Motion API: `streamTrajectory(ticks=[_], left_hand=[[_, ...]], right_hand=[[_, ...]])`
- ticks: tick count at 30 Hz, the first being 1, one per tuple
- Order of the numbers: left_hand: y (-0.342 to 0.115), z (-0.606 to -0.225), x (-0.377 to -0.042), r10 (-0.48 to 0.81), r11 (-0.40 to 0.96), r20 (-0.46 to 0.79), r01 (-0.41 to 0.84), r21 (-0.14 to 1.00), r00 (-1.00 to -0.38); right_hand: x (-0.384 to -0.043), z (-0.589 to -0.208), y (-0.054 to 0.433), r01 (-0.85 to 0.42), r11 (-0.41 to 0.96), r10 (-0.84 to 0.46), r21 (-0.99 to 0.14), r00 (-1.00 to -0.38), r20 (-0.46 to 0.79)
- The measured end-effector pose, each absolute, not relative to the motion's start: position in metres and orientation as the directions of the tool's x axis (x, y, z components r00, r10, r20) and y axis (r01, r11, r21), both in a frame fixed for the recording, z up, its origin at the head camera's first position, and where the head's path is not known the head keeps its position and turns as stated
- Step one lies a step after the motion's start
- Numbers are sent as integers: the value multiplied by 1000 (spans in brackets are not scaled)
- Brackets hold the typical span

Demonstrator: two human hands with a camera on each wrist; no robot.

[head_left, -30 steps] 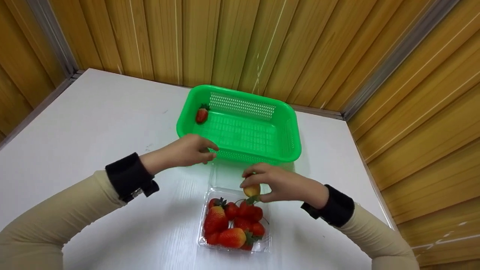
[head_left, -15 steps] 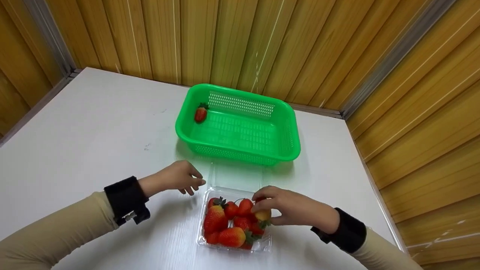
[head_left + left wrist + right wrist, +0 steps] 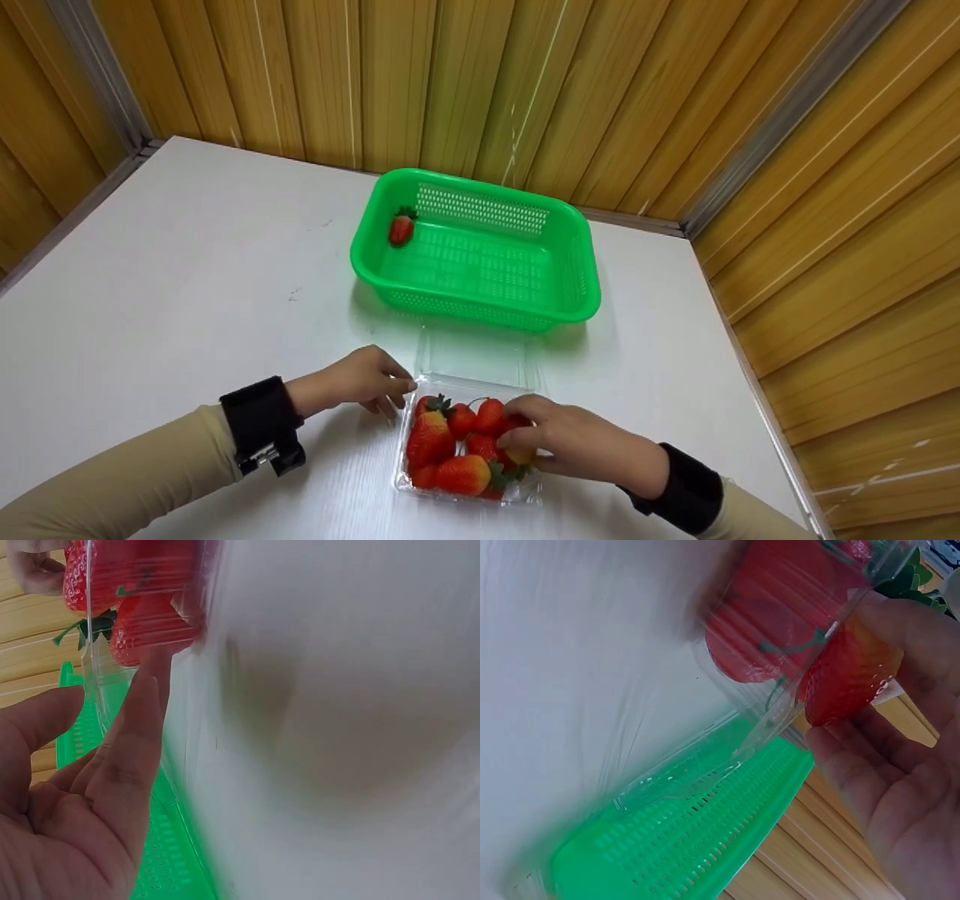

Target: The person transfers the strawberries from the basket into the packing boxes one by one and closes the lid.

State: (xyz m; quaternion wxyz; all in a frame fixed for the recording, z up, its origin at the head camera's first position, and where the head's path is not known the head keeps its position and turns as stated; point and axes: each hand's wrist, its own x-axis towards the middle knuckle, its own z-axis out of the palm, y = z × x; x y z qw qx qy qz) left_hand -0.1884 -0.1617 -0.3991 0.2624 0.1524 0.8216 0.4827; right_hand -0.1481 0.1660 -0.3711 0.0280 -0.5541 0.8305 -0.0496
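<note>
In the head view, a clear plastic box (image 3: pixel 517 493) full of red strawberries (image 3: pixel 461 475) sits on the table before me. My right hand (image 3: pixel 581 439) pinches a yellow-red strawberry (image 3: pixel 851 671) between thumb and fingers at the box's right side, low among the other fruit. At the back left corner of the box is my left hand (image 3: pixel 367 379). Its fingers (image 3: pixel 124 765) reach out straight against the clear side wall in the left wrist view, with the thumb close to the rim. Part of the pinched strawberry is hidden by my right fingers in the head view.
Behind the box stands a green perforated basket (image 3: pixel 480 289) with one strawberry (image 3: pixel 401 229) at its left end. The box's clear lid (image 3: pixel 472 349) lies folded back toward the basket. Wood-patterned walls (image 3: pixel 465 82) border the white table (image 3: pixel 225 247) at the back and right.
My right hand has brought the strawberry from the box's far edge down into its right side. My left hand has drawn back from the basket to the box's back left corner.
</note>
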Motion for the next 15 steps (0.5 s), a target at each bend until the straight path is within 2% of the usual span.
streamTrajectory(ticks=[5,11,15], left_hand=[[-160,-400,-189,511,466,-272,-2,885,-815],[-158,-401,-188,523,460,-257,15,888,-813],[-156,-401,-187,522,464,-257,18,886,-814]], right_hand=[[-146,-373,163,-920,384,-922,-75,-386,18],[-145,-374,162,-939,344,-937,3,-344,59],[-145,-373,162,-942,332,-941,-39,-334,47]])
